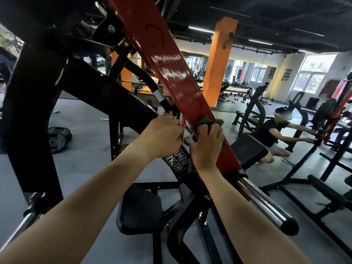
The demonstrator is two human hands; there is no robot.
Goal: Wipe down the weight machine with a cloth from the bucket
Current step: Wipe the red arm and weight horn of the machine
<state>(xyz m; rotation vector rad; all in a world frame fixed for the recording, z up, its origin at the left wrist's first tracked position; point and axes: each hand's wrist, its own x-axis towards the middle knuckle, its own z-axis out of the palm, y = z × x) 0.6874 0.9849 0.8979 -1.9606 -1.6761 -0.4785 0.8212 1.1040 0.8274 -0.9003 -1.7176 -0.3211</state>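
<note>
Both grips met low on the machine's red arm (171, 73). The right grip (206, 147) had its fingers curled over a dark grey cloth (204, 120), pressing it against the arm's face, with a tail of cloth hanging below the wrist. The left grip (162, 138), just beside it, curled in at the black frame (106, 96) behind the arm; what it held could not be told. Below the cloth a chrome weight horn (266, 204) stuck out from the arm's end. A black seat pad (141, 208) sat underneath, weight plates (57, 139) lay on the floor at left, and another person (272, 134) knelt on the right.
</note>
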